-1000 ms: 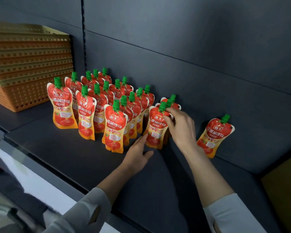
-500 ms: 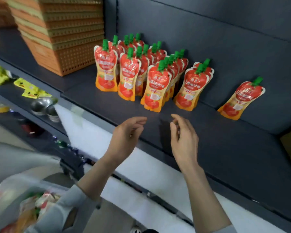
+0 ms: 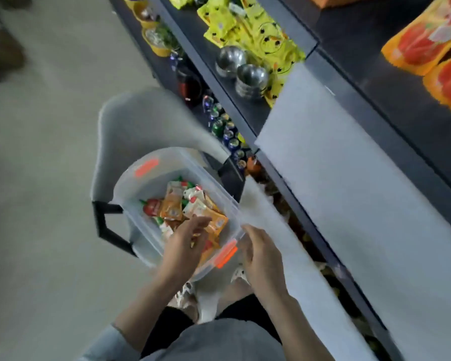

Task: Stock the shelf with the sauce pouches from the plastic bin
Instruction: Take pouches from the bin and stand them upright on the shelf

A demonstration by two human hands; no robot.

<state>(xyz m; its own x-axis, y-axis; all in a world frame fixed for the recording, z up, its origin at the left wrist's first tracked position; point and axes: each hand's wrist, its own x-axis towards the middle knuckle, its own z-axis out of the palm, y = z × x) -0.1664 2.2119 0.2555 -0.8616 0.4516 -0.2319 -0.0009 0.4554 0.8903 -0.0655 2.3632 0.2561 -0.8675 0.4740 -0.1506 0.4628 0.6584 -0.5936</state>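
A clear plastic bin (image 3: 130,186) with orange latches sits on a grey chair below me. Several red and orange sauce pouches (image 3: 190,209) with green caps lie loose inside it. My left hand (image 3: 185,243) hangs over the near part of the bin, fingers relaxed above the pouches, holding nothing. My right hand (image 3: 261,254) hovers just right of the bin's near orange latch, fingers loosely bent and empty. Two stocked pouches (image 3: 427,40) show at the top right on the dark shelf (image 3: 391,100). The view is blurred.
The grey chair (image 3: 130,118) with a black armrest (image 3: 107,225) holds the bin. Lower shelves at right carry yellow packets (image 3: 245,22), metal bowls (image 3: 240,66) and small bottles (image 3: 224,131). White shelf-edge strips (image 3: 336,162) run diagonally beside my right hand. Pale floor lies at left.
My view has swung down from the shelf to the bin. Both hands left the standing pouches and dropped to the bin, the left one now over the loose pouches.
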